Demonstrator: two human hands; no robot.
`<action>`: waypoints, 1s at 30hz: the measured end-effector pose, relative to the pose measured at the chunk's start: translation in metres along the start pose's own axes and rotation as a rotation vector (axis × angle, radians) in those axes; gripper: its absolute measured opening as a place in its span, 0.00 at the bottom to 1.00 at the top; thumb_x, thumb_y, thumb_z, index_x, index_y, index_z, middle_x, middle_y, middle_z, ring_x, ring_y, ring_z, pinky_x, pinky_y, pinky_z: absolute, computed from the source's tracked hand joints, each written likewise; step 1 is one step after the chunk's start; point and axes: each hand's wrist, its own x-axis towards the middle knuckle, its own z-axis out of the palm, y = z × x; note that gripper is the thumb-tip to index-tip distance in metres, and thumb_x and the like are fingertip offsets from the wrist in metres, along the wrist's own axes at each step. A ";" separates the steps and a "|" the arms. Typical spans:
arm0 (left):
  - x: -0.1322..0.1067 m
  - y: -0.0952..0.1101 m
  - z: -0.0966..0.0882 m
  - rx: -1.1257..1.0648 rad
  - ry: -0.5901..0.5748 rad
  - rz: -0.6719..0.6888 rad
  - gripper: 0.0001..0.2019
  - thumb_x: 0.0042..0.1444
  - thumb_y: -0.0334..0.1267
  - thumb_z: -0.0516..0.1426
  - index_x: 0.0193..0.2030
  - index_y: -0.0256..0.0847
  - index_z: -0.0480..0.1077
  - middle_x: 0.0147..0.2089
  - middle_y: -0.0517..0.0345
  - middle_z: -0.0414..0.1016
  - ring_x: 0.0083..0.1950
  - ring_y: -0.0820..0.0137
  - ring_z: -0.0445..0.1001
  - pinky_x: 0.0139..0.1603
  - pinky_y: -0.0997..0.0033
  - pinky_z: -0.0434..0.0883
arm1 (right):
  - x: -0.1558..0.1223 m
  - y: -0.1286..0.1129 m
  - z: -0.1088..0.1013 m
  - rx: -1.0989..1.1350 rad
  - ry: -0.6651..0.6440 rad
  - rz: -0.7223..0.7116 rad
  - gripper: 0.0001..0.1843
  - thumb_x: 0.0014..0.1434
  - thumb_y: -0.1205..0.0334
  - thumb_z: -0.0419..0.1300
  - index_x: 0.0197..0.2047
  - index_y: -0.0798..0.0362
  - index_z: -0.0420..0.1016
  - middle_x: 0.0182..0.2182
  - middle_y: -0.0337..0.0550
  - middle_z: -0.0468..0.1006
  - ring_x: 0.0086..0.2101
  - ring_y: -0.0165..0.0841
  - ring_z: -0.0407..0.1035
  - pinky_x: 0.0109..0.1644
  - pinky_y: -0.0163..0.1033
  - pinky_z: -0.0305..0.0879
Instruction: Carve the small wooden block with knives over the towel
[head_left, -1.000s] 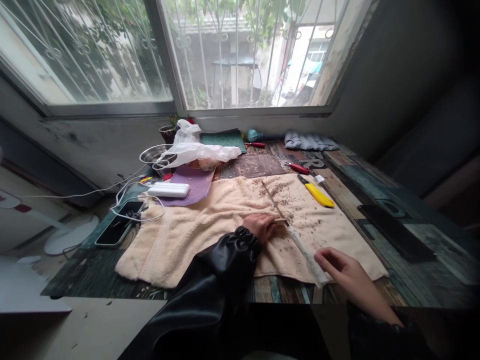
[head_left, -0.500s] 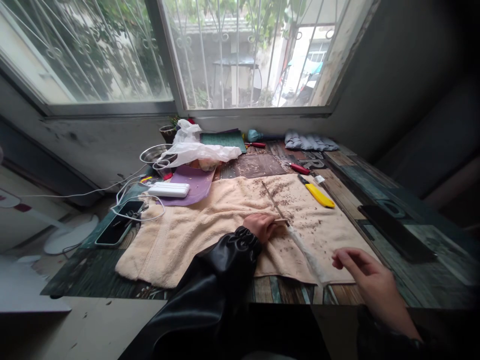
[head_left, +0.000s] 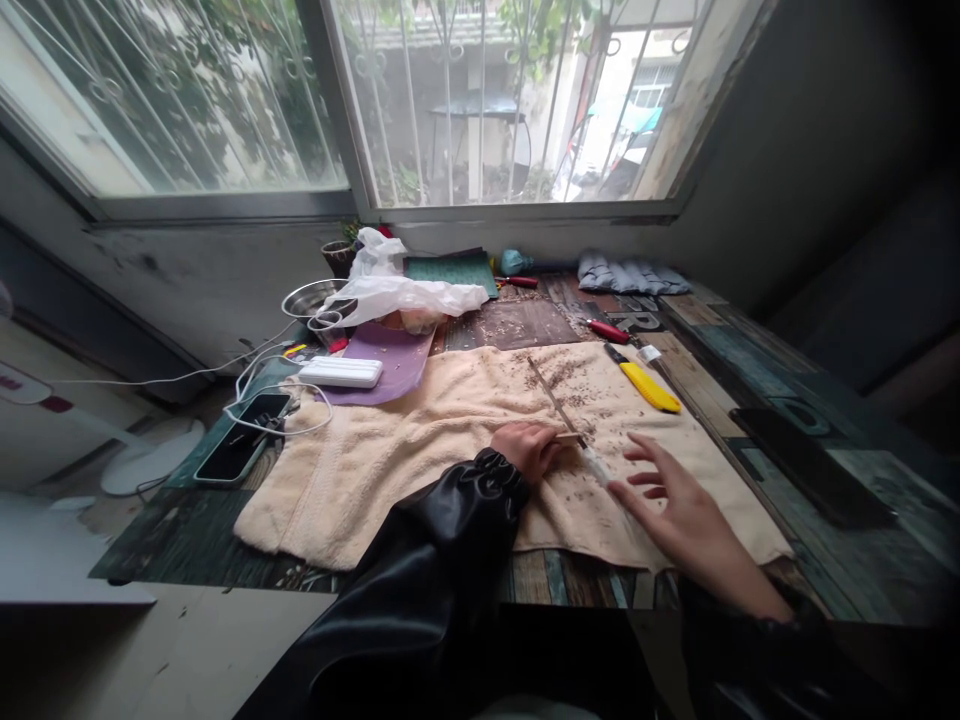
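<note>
Pinning the stick (head_left: pixel 553 400) to the towel (head_left: pixel 420 450) with my left hand (head_left: pixel 531 447), I have its fingers clenched on it about midway, where the bare wood gives way to the pale wrapped end (head_left: pixel 600 468) that runs toward me. The far tip lies out on the towel among the dark shavings (head_left: pixel 559 375). My right hand (head_left: pixel 675 505) is what changed: a moment ago it was off to the right near the towel's front edge, away from the stick, and now it has come back in over the wrapped end, flat, fingers spread and released, gripping nothing. I cannot tell whether the palm actually touches the wrapping or just hovers above it. I'd judge that this puts both hands on the one piece again, the left as anchor, the right placed to work the near end.

Past the stick's tip, on the towel's right edge, lies the yellow knife (head_left: pixel 649 388), untouched, with a red tool (head_left: pixel 606 331) just beyond it on the bench (head_left: pixel 750 390). To the left sit the purple mat (head_left: pixel 390 362), the white power bank (head_left: pixel 341 372) and the phone (head_left: pixel 240 450) with its cable, and a plastic bag (head_left: pixel 409 295) by the steel bowl (head_left: pixel 311 298)
</note>
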 end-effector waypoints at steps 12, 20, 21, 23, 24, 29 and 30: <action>0.000 -0.001 0.000 0.024 0.023 0.016 0.11 0.53 0.42 0.46 0.33 0.42 0.67 0.32 0.58 0.72 0.35 0.72 0.69 0.37 0.73 0.65 | -0.012 0.000 0.022 -0.126 -0.253 0.091 0.13 0.53 0.58 0.40 0.27 0.51 0.62 0.19 0.38 0.70 0.21 0.30 0.65 0.26 0.33 0.57; 0.000 -0.002 0.000 0.056 0.008 -0.012 0.10 0.53 0.41 0.47 0.34 0.42 0.67 0.32 0.59 0.72 0.35 0.72 0.69 0.37 0.73 0.64 | -0.004 -0.003 0.041 -0.324 -0.077 -0.014 0.15 0.53 0.61 0.41 0.42 0.53 0.61 0.29 0.46 0.73 0.28 0.34 0.67 0.28 0.34 0.55; 0.000 -0.003 0.000 0.059 0.004 -0.014 0.10 0.52 0.41 0.47 0.33 0.42 0.67 0.32 0.58 0.72 0.35 0.72 0.69 0.37 0.73 0.64 | -0.002 -0.004 0.042 -0.347 -0.077 -0.016 0.15 0.54 0.60 0.41 0.40 0.53 0.63 0.28 0.47 0.73 0.27 0.34 0.66 0.27 0.34 0.55; 0.000 -0.003 0.000 0.060 -0.005 -0.015 0.10 0.52 0.41 0.47 0.33 0.41 0.67 0.31 0.58 0.72 0.35 0.72 0.68 0.36 0.73 0.64 | 0.002 -0.005 0.045 -0.393 -0.085 -0.006 0.14 0.55 0.60 0.40 0.35 0.53 0.64 0.27 0.47 0.72 0.26 0.33 0.66 0.26 0.34 0.53; 0.000 -0.003 0.000 0.059 -0.006 -0.018 0.10 0.52 0.41 0.47 0.33 0.41 0.67 0.31 0.59 0.72 0.35 0.72 0.68 0.36 0.73 0.64 | 0.004 -0.006 0.045 -0.414 -0.091 0.003 0.15 0.55 0.60 0.39 0.34 0.53 0.64 0.26 0.47 0.72 0.26 0.33 0.65 0.25 0.33 0.52; 0.001 -0.003 0.001 0.053 0.008 -0.041 0.10 0.53 0.41 0.47 0.36 0.42 0.66 0.32 0.59 0.71 0.35 0.72 0.68 0.36 0.73 0.64 | 0.010 -0.008 0.048 -0.451 -0.110 0.044 0.17 0.55 0.54 0.39 0.31 0.53 0.63 0.23 0.45 0.72 0.23 0.32 0.64 0.23 0.33 0.48; 0.001 -0.002 0.001 0.054 0.009 -0.043 0.10 0.53 0.41 0.47 0.36 0.42 0.66 0.32 0.59 0.71 0.35 0.72 0.68 0.36 0.73 0.64 | 0.010 -0.008 0.049 -0.448 -0.113 0.051 0.17 0.55 0.53 0.39 0.31 0.53 0.63 0.24 0.45 0.72 0.23 0.32 0.64 0.23 0.33 0.47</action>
